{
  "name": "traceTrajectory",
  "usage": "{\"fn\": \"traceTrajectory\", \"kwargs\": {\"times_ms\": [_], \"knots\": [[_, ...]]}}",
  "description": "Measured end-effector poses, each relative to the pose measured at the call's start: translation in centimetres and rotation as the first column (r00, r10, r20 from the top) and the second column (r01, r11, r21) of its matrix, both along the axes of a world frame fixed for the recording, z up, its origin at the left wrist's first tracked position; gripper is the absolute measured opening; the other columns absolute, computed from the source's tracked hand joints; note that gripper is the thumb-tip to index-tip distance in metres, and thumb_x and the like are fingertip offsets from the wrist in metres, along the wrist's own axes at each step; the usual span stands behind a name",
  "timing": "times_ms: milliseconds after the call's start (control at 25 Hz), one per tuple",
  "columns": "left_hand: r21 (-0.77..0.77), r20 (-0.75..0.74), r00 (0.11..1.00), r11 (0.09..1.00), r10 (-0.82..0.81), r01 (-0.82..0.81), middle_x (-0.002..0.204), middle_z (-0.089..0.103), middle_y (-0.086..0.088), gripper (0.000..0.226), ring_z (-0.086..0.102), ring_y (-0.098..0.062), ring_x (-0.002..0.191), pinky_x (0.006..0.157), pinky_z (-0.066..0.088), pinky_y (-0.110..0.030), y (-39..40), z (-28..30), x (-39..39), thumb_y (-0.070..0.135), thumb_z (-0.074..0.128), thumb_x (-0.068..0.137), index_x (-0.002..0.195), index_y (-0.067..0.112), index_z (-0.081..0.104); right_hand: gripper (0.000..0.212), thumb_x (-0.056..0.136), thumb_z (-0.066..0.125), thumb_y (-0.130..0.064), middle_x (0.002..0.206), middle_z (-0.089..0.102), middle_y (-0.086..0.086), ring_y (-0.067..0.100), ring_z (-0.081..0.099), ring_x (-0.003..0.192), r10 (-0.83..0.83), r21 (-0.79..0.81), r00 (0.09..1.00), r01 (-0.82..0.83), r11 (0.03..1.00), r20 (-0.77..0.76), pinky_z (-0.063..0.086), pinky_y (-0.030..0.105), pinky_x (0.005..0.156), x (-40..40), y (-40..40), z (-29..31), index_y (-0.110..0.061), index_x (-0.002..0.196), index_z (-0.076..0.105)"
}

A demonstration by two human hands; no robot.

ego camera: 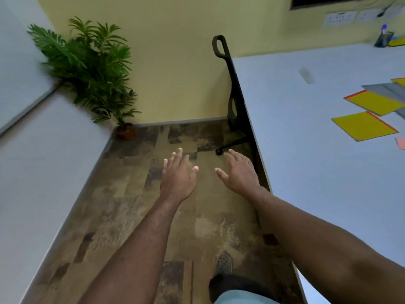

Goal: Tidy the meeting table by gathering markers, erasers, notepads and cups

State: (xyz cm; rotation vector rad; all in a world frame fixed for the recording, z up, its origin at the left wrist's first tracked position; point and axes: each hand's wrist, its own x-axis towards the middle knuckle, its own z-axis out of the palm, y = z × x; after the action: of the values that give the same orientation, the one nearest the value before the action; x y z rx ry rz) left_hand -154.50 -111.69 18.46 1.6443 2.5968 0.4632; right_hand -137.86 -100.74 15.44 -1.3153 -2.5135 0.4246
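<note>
My left hand [178, 174] and my right hand [240, 172] are stretched out over the floor, palms down, fingers spread, holding nothing. The white meeting table [306, 163] fills the right side, just right of my right hand. On it lie two yellow notepads [363, 126] [374, 103] with red edges, grey sheets [385, 89] and a pink paper [401, 143] at the right edge. A dark holder with markers [384, 38] stands at the far corner. A pale eraser-like smudge [306, 74] is blurred on the table.
A black office chair [232, 93] is tucked against the table's far left edge. A potted palm [94, 69] stands in the room corner. A white wall runs along the left. Patterned brown floor [153, 216] lies between wall and table; my shoe [223, 263] shows below.
</note>
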Motion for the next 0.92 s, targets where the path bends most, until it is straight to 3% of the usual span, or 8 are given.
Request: {"fn": "traceTrajectory", "kwargs": {"times_ms": [280,520,720,920], "knots": [[-0.014,-0.019,0.979,0.979,-0.205,0.205,0.164,0.012,-0.003,0.058,0.009,-0.02,0.151,0.123,0.0,-0.04,21.0,1.3,-4.7,0.045,0.038,0.101,0.15,0.014,0.035,0.072,0.09,0.044,-0.062,0.155,0.032,0.006,0.022,0.03,0.142,-0.207,-0.023,0.978,0.207,0.978,-0.003,0.026,0.039,0.117,-2.8,15.4,0.3,-0.017,0.146,0.036],[-0.06,0.016,0.915,0.913,-0.403,0.404,0.164,0.013,-0.002,0.057,0.009,-0.018,0.151,0.123,0.002,-0.04,35.0,-0.2,-2.9,0.044,0.038,0.101,0.151,0.015,0.035,0.07,0.09,0.045,-0.061,0.155,0.032,0.005,0.023,0.03,0.142,-0.427,-0.075,0.904,0.425,0.902,-0.007,0.023,0.038,0.116,0.2,23.8,-0.7,-0.019,0.146,0.036],[-0.049,0.044,0.804,0.802,-0.594,0.595,0.162,0.022,-0.005,0.058,0.017,-0.021,0.15,0.123,0.006,-0.043,46.3,-2.5,-0.8,0.047,0.041,0.1,0.149,0.016,0.038,0.067,0.093,0.047,-0.056,0.151,0.037,0.008,0.025,0.035,0.138,-0.608,-0.073,0.793,0.608,0.791,0.016,0.024,0.037,0.113,2.6,29.5,-2.4,-0.014,0.144,0.039],[-0.074,0.103,0.577,0.573,-0.81,0.816,0.162,0.019,-0.009,0.058,0.017,-0.023,0.149,0.123,0.007,-0.04,58.2,-4.1,2.3,0.044,0.039,0.101,0.15,0.011,0.036,0.063,0.093,0.049,-0.051,0.154,0.034,0.009,0.024,0.029,0.142,-0.801,-0.142,0.593,0.803,0.579,0.082,0.019,0.036,0.116,4.9,34.2,-4.6,-0.014,0.143,0.04]]}}
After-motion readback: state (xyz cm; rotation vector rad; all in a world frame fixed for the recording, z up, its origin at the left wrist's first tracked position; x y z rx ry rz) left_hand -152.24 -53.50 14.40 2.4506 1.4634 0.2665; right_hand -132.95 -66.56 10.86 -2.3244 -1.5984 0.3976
